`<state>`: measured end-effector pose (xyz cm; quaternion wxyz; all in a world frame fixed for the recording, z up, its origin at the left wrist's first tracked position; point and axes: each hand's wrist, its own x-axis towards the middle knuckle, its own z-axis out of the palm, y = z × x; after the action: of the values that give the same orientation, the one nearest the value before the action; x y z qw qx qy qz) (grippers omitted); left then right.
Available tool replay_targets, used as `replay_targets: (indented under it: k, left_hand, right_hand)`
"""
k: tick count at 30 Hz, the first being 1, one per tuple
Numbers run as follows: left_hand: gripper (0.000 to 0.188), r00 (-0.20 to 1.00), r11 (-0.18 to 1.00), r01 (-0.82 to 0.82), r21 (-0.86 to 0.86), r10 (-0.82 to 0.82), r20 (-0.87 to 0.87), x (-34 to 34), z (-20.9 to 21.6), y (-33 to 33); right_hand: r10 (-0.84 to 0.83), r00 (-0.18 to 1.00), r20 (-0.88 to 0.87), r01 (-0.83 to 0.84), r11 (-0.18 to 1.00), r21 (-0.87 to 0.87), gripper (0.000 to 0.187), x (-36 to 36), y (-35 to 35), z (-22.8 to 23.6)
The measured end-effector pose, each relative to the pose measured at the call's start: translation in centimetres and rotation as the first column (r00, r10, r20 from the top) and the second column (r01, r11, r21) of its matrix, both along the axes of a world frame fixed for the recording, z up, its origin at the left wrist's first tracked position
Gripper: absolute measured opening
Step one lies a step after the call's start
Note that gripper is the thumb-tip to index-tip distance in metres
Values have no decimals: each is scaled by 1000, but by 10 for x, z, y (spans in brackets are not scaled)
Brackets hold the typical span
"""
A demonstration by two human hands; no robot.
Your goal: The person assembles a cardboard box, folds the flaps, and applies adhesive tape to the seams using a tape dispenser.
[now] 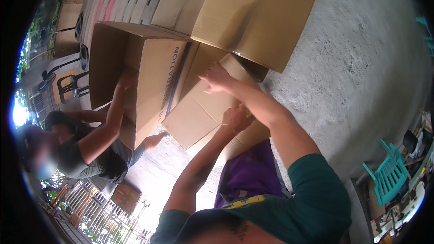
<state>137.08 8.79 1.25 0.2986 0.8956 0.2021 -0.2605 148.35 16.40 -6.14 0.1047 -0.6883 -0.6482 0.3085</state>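
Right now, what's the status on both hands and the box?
Left hand gripping something yellow. Right hand over the nearest cardboard box, contact unclear. Co-worker's arm inside open box, left.

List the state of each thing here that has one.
Left hand, closed on a small yellow thing, partly hidden
Right hand, fingers bent
Box under the hands, unclear whether sealed
Blue-striped box, open, with the co-worker's hand inside
Large box, seemingly shut on its visible side
Teal chair, unoccupied

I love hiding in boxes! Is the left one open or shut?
Open: the box shows its inside, and someone's arm reaches in.
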Motion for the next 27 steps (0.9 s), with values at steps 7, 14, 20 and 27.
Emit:
replay_targets:
  k: [7, 14, 20, 27]
  left_hand:
    - [68, 959, 997, 39, 63, -20, -282, -94, 13, 34]
    - [61, 968, 994, 45, 104, -18, -252, -97, 9, 28]
    - [46, 991, 995, -51, 90, 62, -117, -116, 5, 35]
    - [36, 959, 884, -266, 383, 282, 14, -151, -89, 24]
  right_hand:
    - [-31, 990, 136, 28, 999, 25, 74, -35, -1, -16]
    - [-63, 960, 274, 87, 993, -76, 76, -52, 2, -25]
    - [-79, 980, 184, 126, 958, -259, 85, -106, 36, 20]
    - [7, 990, 139, 18, 984, -178, 100, -166, 74, -16]
